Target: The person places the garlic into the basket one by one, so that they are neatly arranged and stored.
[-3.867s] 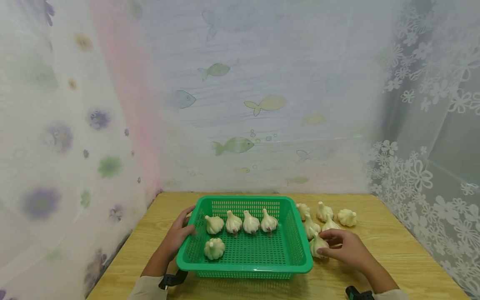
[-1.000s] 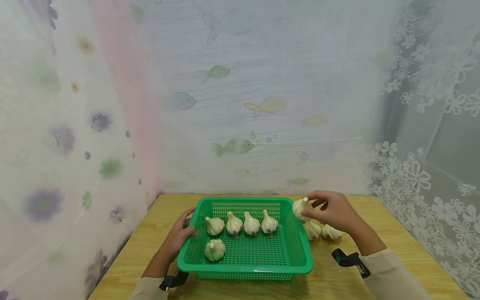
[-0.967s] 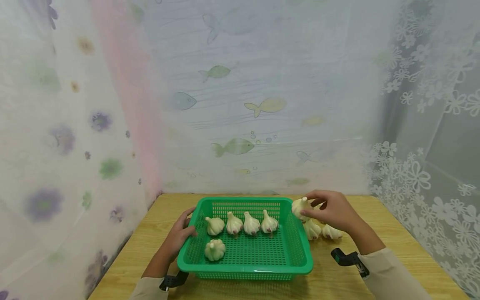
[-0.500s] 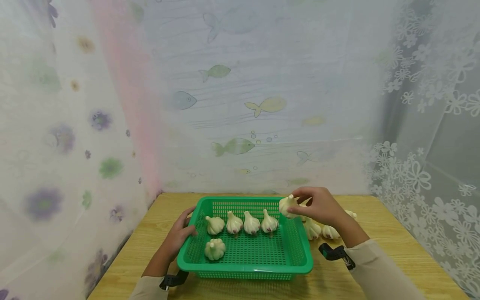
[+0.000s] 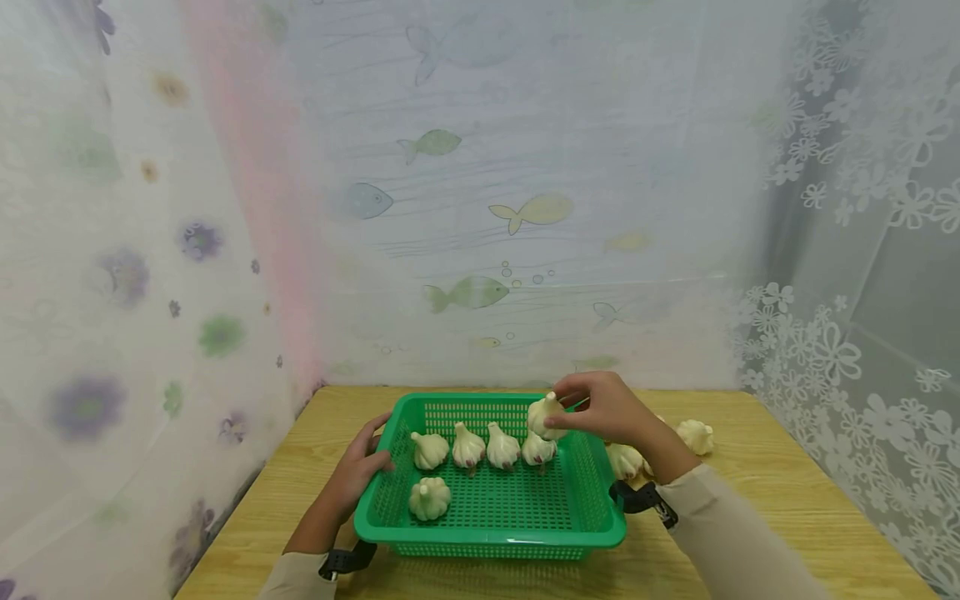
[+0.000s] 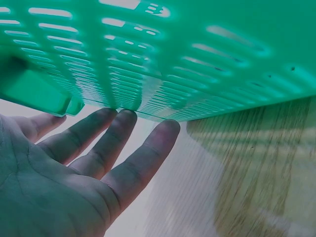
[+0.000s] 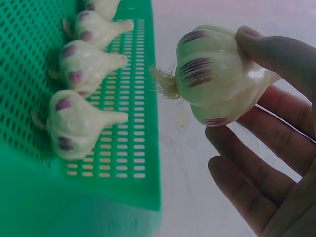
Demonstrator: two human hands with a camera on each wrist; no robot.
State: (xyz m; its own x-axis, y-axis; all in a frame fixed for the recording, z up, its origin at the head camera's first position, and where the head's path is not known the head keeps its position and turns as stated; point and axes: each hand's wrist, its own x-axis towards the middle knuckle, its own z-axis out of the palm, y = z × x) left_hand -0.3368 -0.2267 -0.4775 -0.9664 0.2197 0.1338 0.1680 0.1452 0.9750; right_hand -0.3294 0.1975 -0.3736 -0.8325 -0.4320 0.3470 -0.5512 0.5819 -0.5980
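Observation:
My right hand [image 5: 609,408] pinches a garlic bulb [image 5: 543,417] between thumb and fingers, above the back right part of a green plastic basket [image 5: 491,537]. In the right wrist view the held bulb [image 7: 212,76] shows purple streaks and a tuft of roots. My left hand [image 5: 357,471] holds the basket's left side, thumb over the rim. In the left wrist view its fingers [image 6: 148,153] reach along the slotted outer wall. Inside the basket, several bulbs stand in a back row, including a garlic bulb [image 5: 468,447]; another bulb [image 5: 430,499] sits at the front left.
To the right of the basket, more garlic lies on the wooden table [image 5: 765,500]: one bulb [image 5: 695,436] farther out and another [image 5: 624,461] beside the basket wall, others partly hidden by the right forearm. A patterned curtain [image 5: 480,208] hangs behind the table.
My right hand has taken a bulb from the pile on the right, lifted it and carried it left over the basket's rim. The left hand and basket have stayed put.

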